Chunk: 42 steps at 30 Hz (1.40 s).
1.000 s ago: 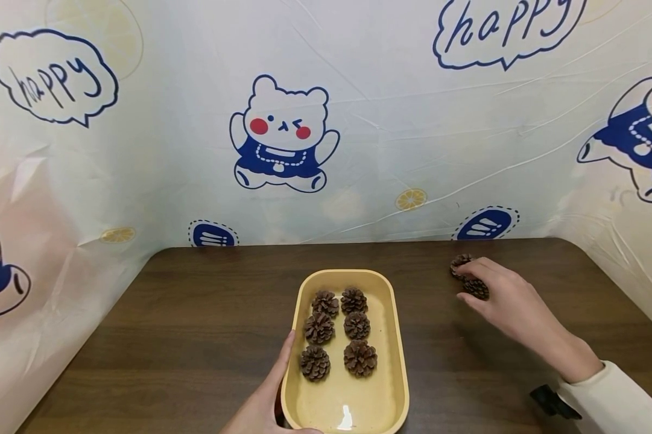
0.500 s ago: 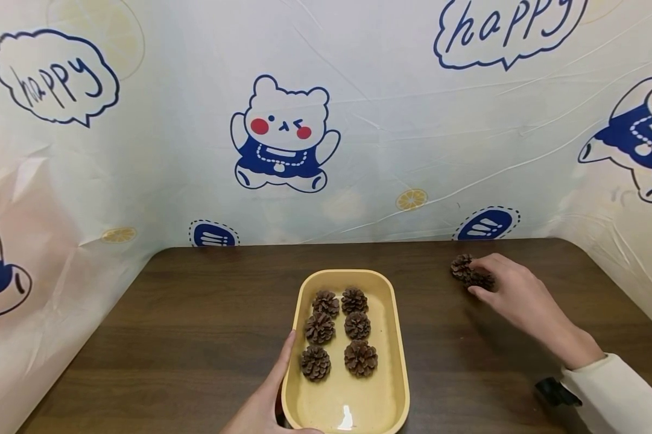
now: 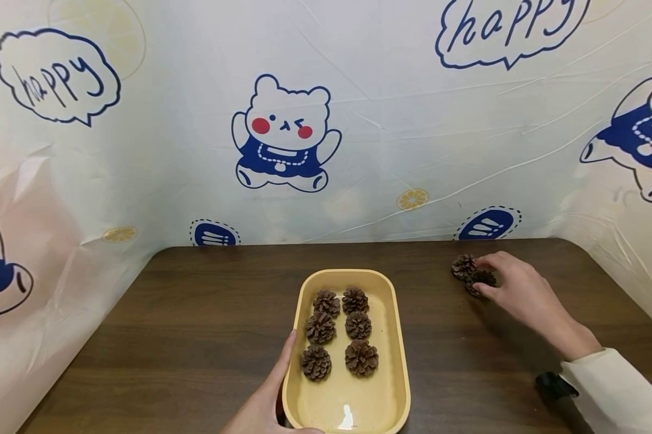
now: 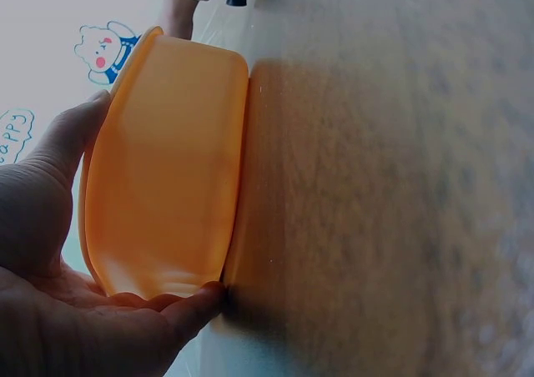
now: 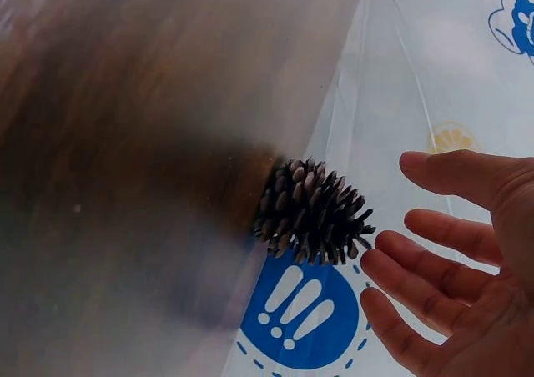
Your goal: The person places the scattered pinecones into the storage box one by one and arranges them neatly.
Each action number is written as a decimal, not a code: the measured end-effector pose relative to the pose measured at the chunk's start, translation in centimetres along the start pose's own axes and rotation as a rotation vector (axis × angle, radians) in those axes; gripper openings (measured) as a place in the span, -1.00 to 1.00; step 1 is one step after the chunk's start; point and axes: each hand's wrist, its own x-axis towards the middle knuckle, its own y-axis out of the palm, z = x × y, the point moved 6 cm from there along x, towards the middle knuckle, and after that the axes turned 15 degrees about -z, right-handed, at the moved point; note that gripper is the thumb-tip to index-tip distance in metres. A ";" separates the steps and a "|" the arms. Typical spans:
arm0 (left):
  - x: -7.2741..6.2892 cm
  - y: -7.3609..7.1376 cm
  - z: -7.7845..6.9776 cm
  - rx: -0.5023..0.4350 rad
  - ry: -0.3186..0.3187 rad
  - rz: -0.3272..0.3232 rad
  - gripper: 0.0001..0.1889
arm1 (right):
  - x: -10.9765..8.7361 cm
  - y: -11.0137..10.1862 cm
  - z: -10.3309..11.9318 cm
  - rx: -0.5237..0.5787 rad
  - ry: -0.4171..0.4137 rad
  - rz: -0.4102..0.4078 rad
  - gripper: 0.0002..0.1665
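Observation:
My left hand [image 3: 263, 398] grips the near left corner of a yellow plastic tray [image 3: 401, 386]. In the left wrist view its thumb lies along the rim and its fingers bend around the tray's end. Inside the tray, several brown pine cones stand in two columns, one being the front right cone [image 3: 361, 358]. At the far right of the table, two pine cones touch: a back one [image 3: 463, 266] and a nearer one [image 3: 476, 283]. My right hand [image 3: 518, 295] is at the nearer cone, thumb and fingers spread. The right wrist view shows these fingers [image 5: 417, 281] extended beside a pine cone [image 5: 309, 214].
The dark brown wooden table [image 3: 195, 325] ends at a cloth backdrop [image 3: 369, 150] printed with bears, lemon slices and writing. This backdrop also rises at both sides. A black strap piece [image 3: 555, 386] sits at the right sleeve [image 3: 613, 386].
My right hand has shifted slightly right, uncovering more of the two loose pine cones. The nearer cone has moved a little to the right. My left hand and the tray stay in place.

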 end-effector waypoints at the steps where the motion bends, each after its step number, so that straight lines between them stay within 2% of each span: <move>1: 0.0 0.0 0.0 0.000 0.002 0.000 0.44 | 0.0 0.1 -0.1 0.003 0.002 0.004 -0.57; 22: 0.0 -0.1 0.1 0.001 -0.010 -0.003 0.43 | 0.2 1.5 -2.5 0.011 0.103 0.119 -0.48; 36: 0.0 0.1 0.0 -0.033 -0.003 0.021 0.42 | 0.1 2.0 -3.0 0.013 0.131 0.159 -0.47; 42: 0.1 0.1 0.0 -0.020 -0.001 0.013 0.42 | 0.2 2.0 -2.9 0.011 0.137 0.166 -0.48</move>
